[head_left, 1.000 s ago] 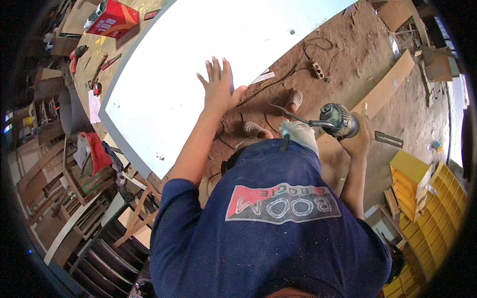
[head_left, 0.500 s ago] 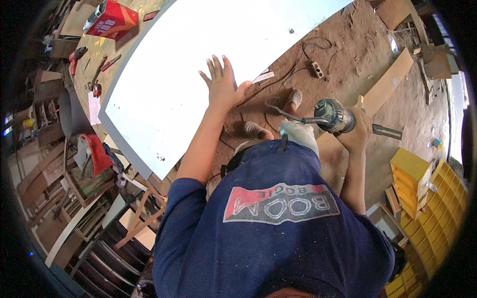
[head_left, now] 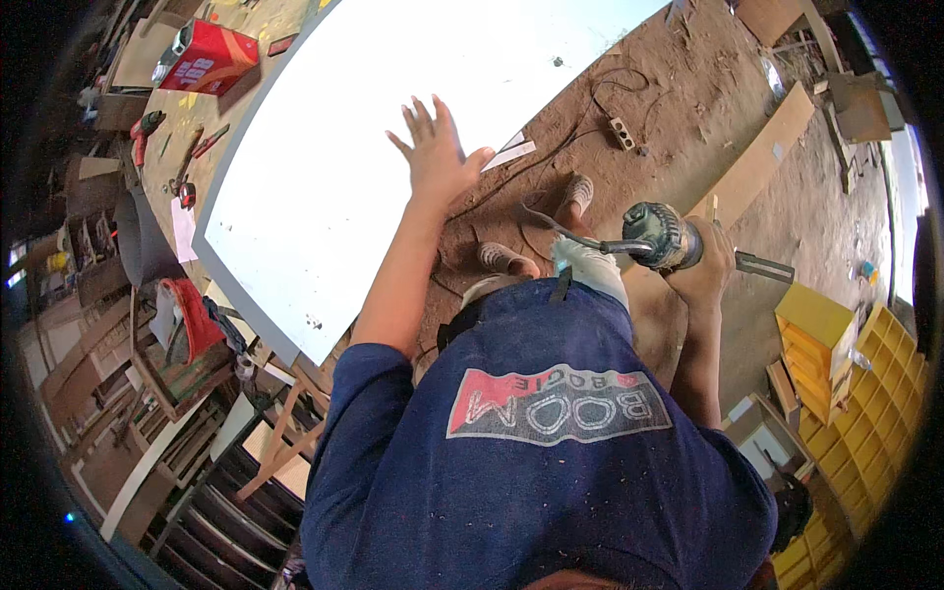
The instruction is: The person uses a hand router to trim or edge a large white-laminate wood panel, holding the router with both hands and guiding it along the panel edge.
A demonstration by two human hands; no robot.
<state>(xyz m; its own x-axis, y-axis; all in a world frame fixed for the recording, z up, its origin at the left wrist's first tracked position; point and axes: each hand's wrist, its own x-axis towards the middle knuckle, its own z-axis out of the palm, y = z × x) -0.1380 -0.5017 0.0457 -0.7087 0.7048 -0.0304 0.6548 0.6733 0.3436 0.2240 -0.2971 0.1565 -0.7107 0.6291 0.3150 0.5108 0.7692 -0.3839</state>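
Observation:
My left hand [head_left: 435, 162] rests palm down, fingers spread, on a large white sheet [head_left: 324, 177] with a grey edge, close to its near right side. A few dark specks dot the sheet's surface. On my right, away from the sheet, my right hand [head_left: 710, 265] is wrapped around a corded trim router [head_left: 657, 234] with a dark green motor end. A slotted metal bar [head_left: 765, 265] sticks out beyond that hand. The router's cable [head_left: 565, 231] loops toward my legs. The fingers' undersides are hidden.
Left of the sheet are a red can [head_left: 211, 59], a red drill [head_left: 146, 136] and a tape measure [head_left: 187, 195]. A power strip [head_left: 620, 134] and cords lie on the dirt floor by my feet. At right stand a long board [head_left: 757, 152] and yellow shelving [head_left: 865, 393].
The whole view has shifted slightly, with the sheet and the red can a little further left. Both hands keep the same hold and pose.

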